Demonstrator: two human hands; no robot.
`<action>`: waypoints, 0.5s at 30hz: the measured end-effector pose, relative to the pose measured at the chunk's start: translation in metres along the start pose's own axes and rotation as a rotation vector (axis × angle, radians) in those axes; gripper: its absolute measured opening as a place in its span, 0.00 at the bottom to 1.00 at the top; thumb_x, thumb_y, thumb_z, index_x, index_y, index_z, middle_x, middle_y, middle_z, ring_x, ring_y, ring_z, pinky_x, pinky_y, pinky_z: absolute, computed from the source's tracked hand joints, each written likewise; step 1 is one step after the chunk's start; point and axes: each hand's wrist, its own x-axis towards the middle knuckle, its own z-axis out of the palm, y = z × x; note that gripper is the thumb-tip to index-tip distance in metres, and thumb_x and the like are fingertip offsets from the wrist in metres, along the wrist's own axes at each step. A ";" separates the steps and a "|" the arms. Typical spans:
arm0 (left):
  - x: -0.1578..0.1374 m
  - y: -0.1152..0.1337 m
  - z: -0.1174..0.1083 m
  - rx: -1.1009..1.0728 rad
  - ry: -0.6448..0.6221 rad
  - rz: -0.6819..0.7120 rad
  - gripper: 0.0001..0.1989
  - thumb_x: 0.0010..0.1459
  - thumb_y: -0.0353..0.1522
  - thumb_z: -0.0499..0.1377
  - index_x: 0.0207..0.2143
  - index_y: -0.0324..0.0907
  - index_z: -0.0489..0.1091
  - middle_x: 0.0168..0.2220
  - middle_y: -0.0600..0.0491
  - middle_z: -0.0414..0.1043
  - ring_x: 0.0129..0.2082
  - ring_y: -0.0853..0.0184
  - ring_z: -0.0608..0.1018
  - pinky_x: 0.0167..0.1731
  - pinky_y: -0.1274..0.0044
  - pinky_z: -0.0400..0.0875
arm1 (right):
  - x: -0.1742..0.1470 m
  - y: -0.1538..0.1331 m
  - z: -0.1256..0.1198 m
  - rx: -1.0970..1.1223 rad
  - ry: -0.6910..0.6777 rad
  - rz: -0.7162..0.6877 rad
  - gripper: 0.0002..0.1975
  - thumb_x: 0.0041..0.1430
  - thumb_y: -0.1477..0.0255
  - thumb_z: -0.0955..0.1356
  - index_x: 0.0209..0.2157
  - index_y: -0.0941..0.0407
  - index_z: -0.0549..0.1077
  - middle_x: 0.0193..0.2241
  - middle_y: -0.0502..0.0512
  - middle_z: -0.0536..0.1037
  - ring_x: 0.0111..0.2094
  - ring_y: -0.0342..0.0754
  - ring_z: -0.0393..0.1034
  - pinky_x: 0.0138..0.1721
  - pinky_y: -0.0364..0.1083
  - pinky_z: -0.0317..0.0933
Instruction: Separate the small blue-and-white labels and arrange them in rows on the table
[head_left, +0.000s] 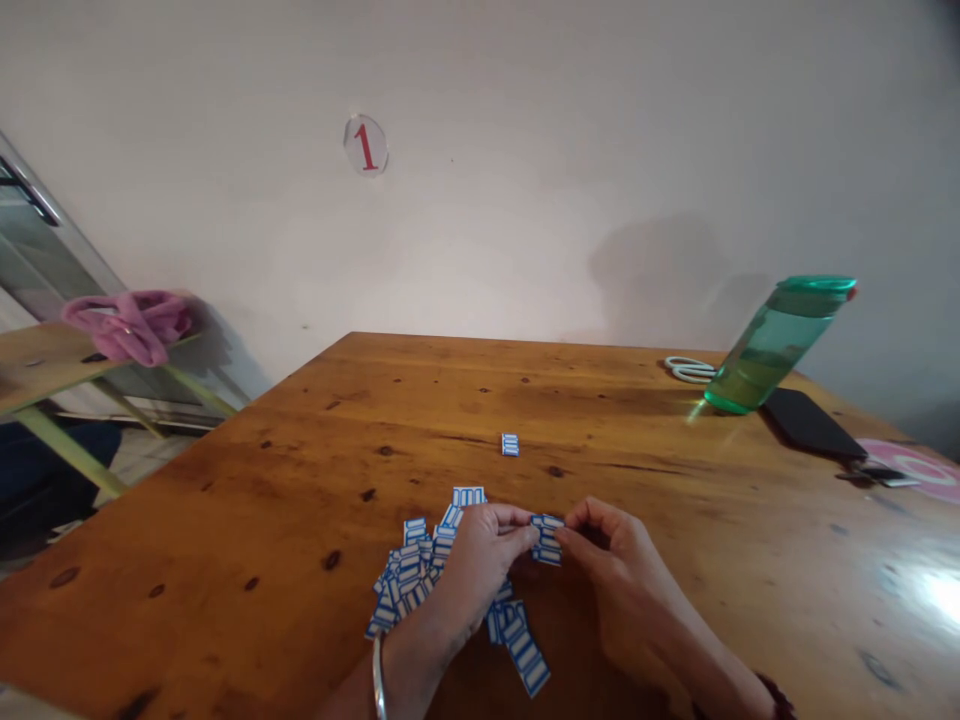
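Between my two hands is a small piece of blue-and-white label sheet, printed with blue-bordered blank boxes. My left hand pinches its left side with thumb and fingertips. On the right side, my right hand grips it the same way. Under and around my left wrist lies a loose pile of similar label pieces, partly hidden by the hand and forearm. One longer label strip sticks out toward me. Farther off, beyond my hands, a small label piece lies by itself on the table.
The wooden table reaches to a white wall. At right are a green bottle, a coiled white cable, a black flat case, and a pink round mat. A pink cloth item sits on another table at left.
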 end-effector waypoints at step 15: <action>0.001 -0.002 0.003 0.000 -0.003 -0.026 0.08 0.39 0.33 0.63 0.23 0.37 0.75 0.20 0.53 0.72 0.18 0.71 0.70 0.22 0.79 0.66 | -0.001 -0.001 0.002 -0.048 0.007 0.006 0.12 0.44 0.64 0.67 0.18 0.57 0.65 0.15 0.45 0.64 0.19 0.40 0.55 0.20 0.40 0.50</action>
